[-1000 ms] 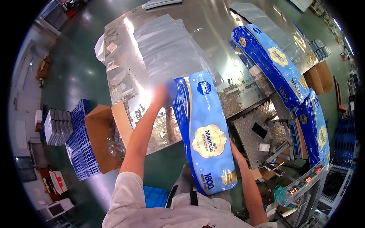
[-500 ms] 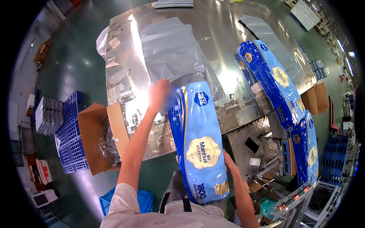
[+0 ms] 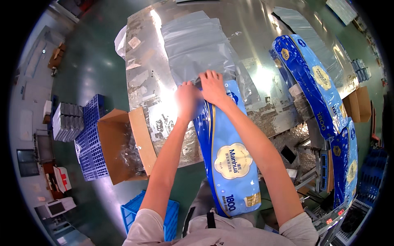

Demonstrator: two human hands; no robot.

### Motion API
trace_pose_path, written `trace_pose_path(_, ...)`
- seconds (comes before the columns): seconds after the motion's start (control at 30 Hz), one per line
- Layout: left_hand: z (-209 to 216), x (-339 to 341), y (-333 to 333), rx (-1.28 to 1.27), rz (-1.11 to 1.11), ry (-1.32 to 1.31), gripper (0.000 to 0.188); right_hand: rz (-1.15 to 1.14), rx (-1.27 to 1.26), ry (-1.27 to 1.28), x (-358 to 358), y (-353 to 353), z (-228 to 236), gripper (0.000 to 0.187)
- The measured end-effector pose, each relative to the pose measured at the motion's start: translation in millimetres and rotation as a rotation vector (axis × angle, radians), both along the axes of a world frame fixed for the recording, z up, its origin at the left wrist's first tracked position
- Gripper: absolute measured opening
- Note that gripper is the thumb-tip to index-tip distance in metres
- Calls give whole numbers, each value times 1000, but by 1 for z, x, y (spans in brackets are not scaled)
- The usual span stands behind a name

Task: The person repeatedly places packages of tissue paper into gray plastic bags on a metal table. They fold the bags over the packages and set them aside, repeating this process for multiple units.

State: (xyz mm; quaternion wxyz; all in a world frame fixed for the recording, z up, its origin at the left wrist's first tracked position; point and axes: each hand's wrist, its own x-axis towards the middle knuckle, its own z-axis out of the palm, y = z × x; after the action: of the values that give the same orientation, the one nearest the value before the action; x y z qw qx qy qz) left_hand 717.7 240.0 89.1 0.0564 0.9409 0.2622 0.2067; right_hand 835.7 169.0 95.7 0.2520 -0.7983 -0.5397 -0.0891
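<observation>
In the head view, the blue pack (image 3: pixel 232 164) slants from the person's waist (image 3: pixel 211 223) onto the metal table (image 3: pixel 264 104), a support that seems to leave both hands free at its far end. The right hand (image 3: pixel 212 88) has its fingers bent at the near edge of the grey bags (image 3: pixel 197 45), the blurred left hand (image 3: pixel 186 100) just beside; I cannot tell how far either is closed, or on what.
</observation>
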Motion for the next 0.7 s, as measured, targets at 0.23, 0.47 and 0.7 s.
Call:
trace_pose_path(0.23,-19,0,1,-121,134,-262,9,186,7,-43,12,31,-5,38)
trace_pose_path(0.47,-18,-1,-1,-37,114,-221,11,154,72,-96,12,21,-16,35)
trace_pose_path(0.7,-13,-1,-1,74,59,-112,9,-84,-65,-222,79,-20,-9,36)
